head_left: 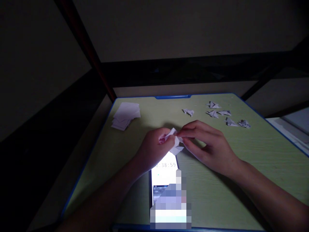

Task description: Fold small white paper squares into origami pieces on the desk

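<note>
A small white folded paper point(177, 149) is held above the table, over the top end of a lit phone point(164, 175). My left hand point(156, 145) is closed around the paper's left side, thumb pressed across the front. At the paper's upper right edge, the thumb and fingers of my right hand point(207, 145) pinch it. Part of the paper is hidden behind my left thumb and fingers. The phone lies flat with timer digits on its bright screen; its lower part is blurred out by pixels.
A loose stack of white paper sheets point(126, 111) lies at the far left of the green, blue-edged table point(135, 206). Several folded paper pieces point(212, 113) are spread at the far right. White items point(289, 132) sit beyond the right edge. Walls around are dark.
</note>
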`<state>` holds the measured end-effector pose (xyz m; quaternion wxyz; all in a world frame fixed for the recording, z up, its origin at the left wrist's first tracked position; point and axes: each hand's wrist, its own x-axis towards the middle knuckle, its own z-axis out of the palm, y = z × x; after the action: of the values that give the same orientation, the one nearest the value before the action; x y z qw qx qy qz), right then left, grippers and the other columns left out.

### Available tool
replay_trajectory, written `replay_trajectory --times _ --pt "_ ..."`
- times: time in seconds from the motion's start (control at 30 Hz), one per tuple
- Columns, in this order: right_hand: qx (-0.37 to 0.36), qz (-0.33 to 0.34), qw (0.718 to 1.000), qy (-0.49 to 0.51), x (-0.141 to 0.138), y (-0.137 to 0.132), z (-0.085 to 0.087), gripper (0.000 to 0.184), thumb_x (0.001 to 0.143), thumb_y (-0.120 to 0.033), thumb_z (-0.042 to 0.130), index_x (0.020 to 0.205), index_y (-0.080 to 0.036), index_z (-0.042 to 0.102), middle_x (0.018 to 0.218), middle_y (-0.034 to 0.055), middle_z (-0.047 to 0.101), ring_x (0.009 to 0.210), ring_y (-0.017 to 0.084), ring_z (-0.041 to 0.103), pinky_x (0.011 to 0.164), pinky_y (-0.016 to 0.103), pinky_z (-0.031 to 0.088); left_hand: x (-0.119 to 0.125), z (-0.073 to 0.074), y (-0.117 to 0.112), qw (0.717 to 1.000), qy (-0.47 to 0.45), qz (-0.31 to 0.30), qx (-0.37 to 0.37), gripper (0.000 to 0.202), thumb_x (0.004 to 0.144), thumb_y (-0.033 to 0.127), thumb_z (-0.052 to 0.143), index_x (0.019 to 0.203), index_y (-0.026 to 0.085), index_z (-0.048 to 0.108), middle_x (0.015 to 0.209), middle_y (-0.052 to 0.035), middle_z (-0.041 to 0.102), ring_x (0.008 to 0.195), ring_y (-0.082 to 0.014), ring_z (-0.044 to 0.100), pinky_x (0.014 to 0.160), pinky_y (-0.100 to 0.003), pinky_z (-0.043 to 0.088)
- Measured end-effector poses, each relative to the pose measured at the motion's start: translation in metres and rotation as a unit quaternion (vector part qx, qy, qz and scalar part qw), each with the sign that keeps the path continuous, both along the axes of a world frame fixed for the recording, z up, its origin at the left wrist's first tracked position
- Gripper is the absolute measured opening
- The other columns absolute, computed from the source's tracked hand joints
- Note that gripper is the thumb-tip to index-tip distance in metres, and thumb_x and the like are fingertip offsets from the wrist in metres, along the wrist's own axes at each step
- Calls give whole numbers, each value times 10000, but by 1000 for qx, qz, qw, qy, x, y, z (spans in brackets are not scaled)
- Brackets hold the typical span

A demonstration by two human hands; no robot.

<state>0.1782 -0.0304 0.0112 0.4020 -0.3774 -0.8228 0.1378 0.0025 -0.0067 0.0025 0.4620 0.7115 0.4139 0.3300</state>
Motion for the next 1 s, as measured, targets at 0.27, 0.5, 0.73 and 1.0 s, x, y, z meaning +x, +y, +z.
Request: replay_trajectory --times 0.27,0.5,0.73,1.0 --pt "1 -8 999 -38 2 -1 1 176 824 -143 546 958 -203 642 928 65 584 853 175 570 704 319 481 -1 -1 0 1000 19 -14 5 204 802 217 455 606 157 449 548 50 365 523 -85 358 477 -229 265" --pt "-11 -6 999 -45 1 -1 2 143 830 -141 549 946 -183 621 922 65 586 849 160 564 721 310 477 -1 -3 -2 999 24 -14 26 202 815 221 453 624 156 467 555 48 395 527 -86 376 489 -226 283" --pt "-19 -7 999 -41 -1 0 1 112 845 -138 531 922 -164 608 890 63 602 832 147 566 722 294 468 -1 -3 -2 1000 5 -20 23 200 820 213 451 630 154 465 556 53 398 529 -81 382 483 -219 275" --pt "-36 -11 999 -22 -2 -2 0 95 854 -170 517 921 -191 581 861 53 616 794 161 570 689 313 461 0 -1 -3 1000 -12 -25 9 189 820 197 454 637 151 469 553 52 375 529 -81 372 478 -223 272"
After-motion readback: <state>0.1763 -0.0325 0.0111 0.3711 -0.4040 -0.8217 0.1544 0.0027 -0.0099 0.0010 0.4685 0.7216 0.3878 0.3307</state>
